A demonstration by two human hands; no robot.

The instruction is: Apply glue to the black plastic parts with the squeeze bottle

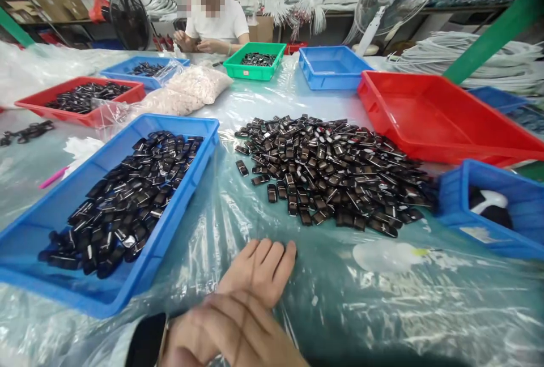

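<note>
My left hand (pixel 263 273), with a dark watch (pixel 147 338) at its wrist, rests palm down on the plastic-covered table. Its fingers lie forward with small gaps between them, and the tips bend down out of sight. From the bottom edge my right hand (pixel 250 333) lies across the back of the left hand and wrist, slightly smeared, fingers stretched out. No object shows in either hand. Ahead spreads a heap of small black glossy plastic pieces (pixel 323 169) shaped like casings. Left of my hands, more such black pieces (pixel 140 186) partly fill a blue tray (pixel 187 208).
At right are a red tray (pixel 416 106) and a blue bin (pixel 453 197) holding a black-and-white object (pixel 488 205). Farther back stand a green tray (pixel 255 72), a blue tray (pixel 335 78), a red tray (pixel 123 109) and a plastic bag (pixel 195 86). A person (pixel 216 27) sits opposite.
</note>
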